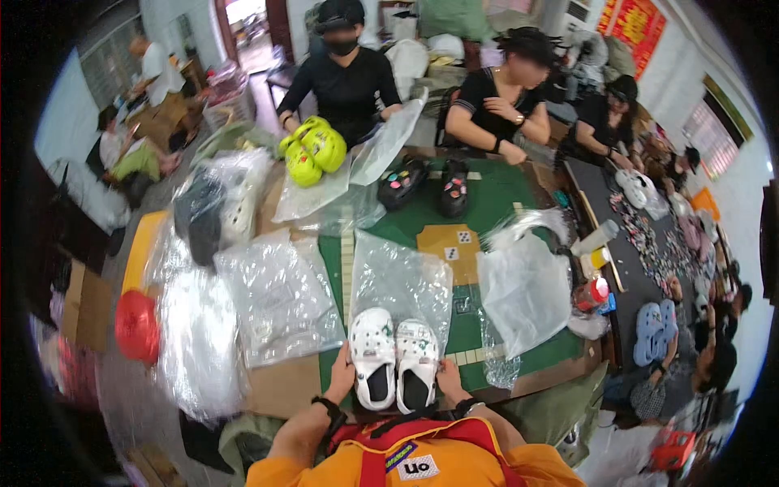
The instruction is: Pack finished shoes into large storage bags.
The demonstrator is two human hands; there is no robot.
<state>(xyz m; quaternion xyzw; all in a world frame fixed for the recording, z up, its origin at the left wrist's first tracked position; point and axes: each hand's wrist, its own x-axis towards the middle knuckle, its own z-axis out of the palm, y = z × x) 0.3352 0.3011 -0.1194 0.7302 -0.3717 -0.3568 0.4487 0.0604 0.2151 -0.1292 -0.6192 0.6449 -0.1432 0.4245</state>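
Note:
A pair of white clog shoes (395, 361) with small coloured charms lies side by side on the green table (479, 321), heels toward me. My left hand (342, 375) rests against the outer side of the left shoe. My right hand (449, 377) touches the outer side of the right shoe. The toes of both shoes lie at the open end of a clear plastic bag (402, 280) spread flat on the table beyond them. Both wrists carry dark bands.
Clear bags (280, 296) pile up at left, another bag (523, 288) at right. Across the table a person holds yellow-green clogs (312, 150) and a bag; another person sits by black clogs (426, 185). A red item (136, 325) lies far left, light-blue clogs (656, 329) right.

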